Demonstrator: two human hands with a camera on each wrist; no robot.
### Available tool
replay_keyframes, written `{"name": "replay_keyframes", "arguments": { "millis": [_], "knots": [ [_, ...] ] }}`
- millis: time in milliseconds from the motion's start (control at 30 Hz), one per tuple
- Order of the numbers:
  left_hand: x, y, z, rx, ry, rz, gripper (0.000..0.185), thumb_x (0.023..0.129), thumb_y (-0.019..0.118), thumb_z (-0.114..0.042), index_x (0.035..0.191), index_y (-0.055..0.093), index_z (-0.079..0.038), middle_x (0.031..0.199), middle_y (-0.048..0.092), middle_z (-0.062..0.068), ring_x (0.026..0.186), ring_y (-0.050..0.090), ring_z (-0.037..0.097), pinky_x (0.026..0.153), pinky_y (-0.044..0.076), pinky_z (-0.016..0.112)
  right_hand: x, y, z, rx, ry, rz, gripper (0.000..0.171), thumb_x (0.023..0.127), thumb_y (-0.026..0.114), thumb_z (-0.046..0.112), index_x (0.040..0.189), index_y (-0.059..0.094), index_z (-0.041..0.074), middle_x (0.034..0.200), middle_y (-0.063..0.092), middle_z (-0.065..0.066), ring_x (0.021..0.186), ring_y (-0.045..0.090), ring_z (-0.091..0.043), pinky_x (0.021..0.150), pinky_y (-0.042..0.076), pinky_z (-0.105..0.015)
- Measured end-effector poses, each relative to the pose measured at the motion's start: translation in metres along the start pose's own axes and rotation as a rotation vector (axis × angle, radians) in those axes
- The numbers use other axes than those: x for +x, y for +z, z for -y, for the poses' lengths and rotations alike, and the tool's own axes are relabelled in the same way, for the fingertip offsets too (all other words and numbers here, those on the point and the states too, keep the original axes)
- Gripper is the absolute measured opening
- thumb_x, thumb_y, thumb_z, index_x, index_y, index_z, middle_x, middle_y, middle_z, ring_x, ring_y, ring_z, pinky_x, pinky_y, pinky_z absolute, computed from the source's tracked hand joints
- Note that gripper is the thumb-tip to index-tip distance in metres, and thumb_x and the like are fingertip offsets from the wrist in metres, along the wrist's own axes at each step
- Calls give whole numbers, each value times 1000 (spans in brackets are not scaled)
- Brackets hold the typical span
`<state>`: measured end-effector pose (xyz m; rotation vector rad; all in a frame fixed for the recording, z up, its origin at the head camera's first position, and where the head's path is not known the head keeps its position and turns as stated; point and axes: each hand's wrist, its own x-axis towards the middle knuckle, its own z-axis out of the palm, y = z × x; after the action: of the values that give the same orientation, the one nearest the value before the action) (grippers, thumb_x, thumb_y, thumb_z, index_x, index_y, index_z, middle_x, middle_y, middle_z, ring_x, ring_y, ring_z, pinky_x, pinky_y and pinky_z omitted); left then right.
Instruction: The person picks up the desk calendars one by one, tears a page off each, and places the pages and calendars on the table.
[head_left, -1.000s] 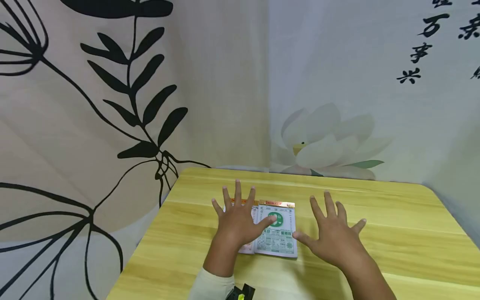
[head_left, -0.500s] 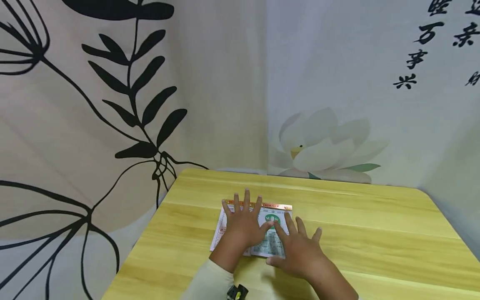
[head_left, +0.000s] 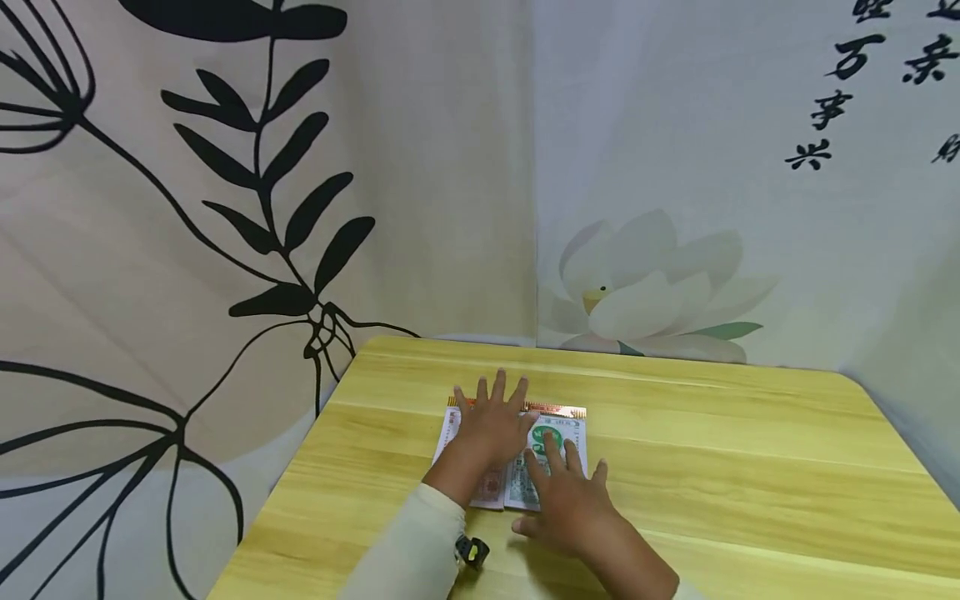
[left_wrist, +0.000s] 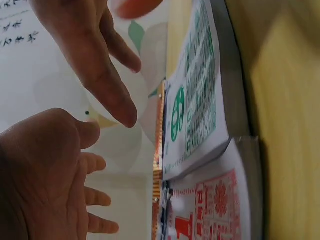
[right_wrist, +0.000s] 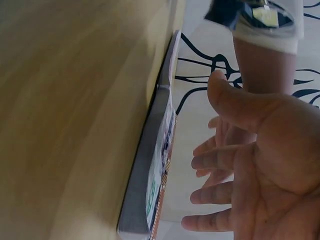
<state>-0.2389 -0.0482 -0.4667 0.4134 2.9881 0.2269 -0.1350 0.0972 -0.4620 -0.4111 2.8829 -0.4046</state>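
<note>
Two thick tear-off calendar pads lie side by side on the table. The right pad (head_left: 566,423) is printed in green and the left pad (left_wrist: 217,205) in red; copper-coloured strips bind their far edges. In the head view, my left hand (head_left: 493,429) overlaps the left pad, fingers spread and straight. My right hand (head_left: 577,504) overlaps the near right part of the green pad, its fingers also spread. Both wrist views show a gap between palms and pads, so the hands are raised above the paper, holding nothing.
The pads rest on a yellow wood-grain table (head_left: 712,467) with rounded far corners. Behind it hangs a pale curtain (head_left: 450,167) with black plant drawings, a lotus and written characters. A black device (head_left: 471,550) is strapped at my left wrist.
My right hand has moved left, from beside the green pad to over it. My left hand has shifted slightly right and forward. The pads have stayed in place.
</note>
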Motion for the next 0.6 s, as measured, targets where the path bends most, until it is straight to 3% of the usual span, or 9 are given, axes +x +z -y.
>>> {"name": "replay_keyframes", "arguments": {
  "millis": [267, 600],
  "knots": [
    [20, 5, 8, 3, -17, 56, 64, 118, 33, -56, 175, 25, -30, 182, 27, 11, 167, 26, 47, 128, 13, 83, 9, 7, 11, -40, -19, -15, 95, 90, 82, 65, 165, 50, 16, 178, 31, -21, 160, 34, -55, 112, 34, -90],
    [35, 9, 14, -74, -42, 91, 60, 118, 31, -54, 171, 39, -26, 173, 45, 10, 161, 40, 44, 129, 6, 83, 19, 12, 21, -5, -40, -15, 91, 92, 83, 57, 164, 50, 12, 177, 33, -24, 157, 39, -56, 113, 43, -82]
  ]
}}
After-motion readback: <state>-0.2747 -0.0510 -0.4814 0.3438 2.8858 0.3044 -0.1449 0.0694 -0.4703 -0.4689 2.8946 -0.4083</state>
